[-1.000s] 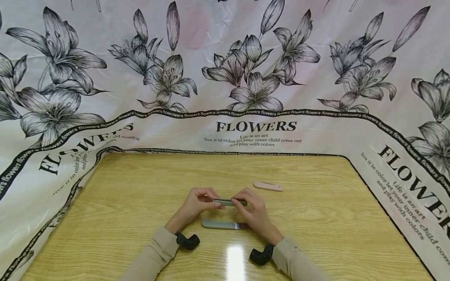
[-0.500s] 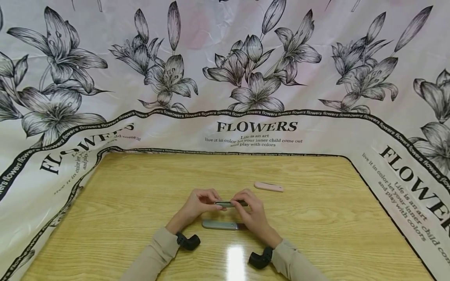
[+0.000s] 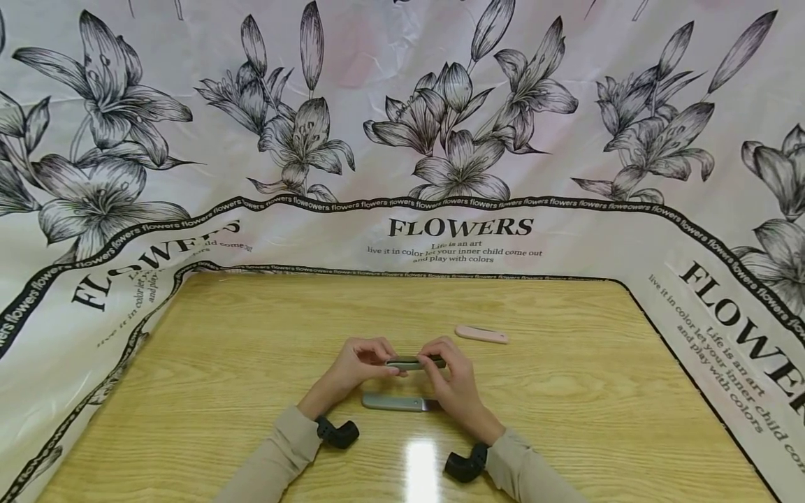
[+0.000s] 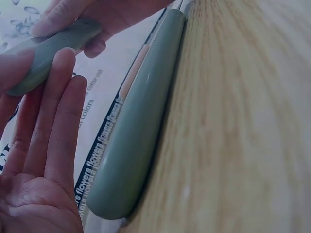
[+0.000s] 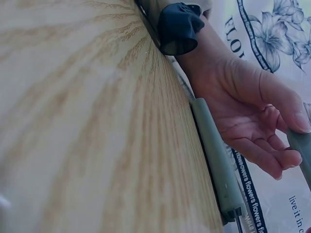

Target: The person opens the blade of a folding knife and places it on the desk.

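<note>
A green folding knife [image 3: 407, 364] is held level above the table between both hands, its long slot facing up; no blade stands out of it. My left hand [image 3: 352, 365] pinches its left end between thumb and fingers. The right hand [image 3: 458, 381] pinches the other end, thumb in front. In the left wrist view the knife's smooth handle [image 4: 46, 60] shows between the hands. Below them on the table lies a second green knife [image 3: 393, 402], its blade out to the right and partly hidden by my right hand. Farther back right rests a folded pink knife [image 3: 481, 334].
The wooden table [image 3: 251, 321] is bordered at the back and sides by a white flower-printed cloth [image 3: 453, 244]. A black wrist mount [image 3: 339, 433] sits on my left wrist, and a similar mount [image 3: 465, 462] on the right. Bright light reflects near the front.
</note>
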Tool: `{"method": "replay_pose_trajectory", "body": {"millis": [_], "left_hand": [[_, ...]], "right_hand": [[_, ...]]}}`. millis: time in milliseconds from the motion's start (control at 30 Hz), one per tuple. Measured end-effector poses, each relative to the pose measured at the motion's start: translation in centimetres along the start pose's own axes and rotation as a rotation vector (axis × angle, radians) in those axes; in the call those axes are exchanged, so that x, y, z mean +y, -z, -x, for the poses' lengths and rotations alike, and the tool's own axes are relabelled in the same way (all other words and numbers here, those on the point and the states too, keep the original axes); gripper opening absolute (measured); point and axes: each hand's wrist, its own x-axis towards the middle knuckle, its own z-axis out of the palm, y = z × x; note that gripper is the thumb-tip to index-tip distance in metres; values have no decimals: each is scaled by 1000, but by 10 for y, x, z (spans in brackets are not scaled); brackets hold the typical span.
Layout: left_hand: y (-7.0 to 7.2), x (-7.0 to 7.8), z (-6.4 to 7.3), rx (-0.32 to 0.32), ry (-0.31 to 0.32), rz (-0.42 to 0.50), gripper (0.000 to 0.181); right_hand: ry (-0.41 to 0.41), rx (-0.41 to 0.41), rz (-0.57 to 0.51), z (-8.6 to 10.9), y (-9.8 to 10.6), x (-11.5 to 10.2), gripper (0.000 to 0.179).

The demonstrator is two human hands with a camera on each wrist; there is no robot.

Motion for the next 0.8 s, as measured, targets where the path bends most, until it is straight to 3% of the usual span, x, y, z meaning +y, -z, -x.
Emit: {"method": "replay_pose_trajectory", "body": {"millis": [200,333,533,800], "left_hand": [[1,-1,0,8,8,3,23],[1,-1,1,16,14,-18,23],[0,0,1,6,32,-33,16],[0,0,2,11,55,-86,14]], "right_hand": [[-5,12,1,-1,0,0,13],[23,-20,-20,-3,-1,-1,4],[82,-53,-22,-9,0,-9,15],[70,-44,-23,-17,2,-21,14]]}}
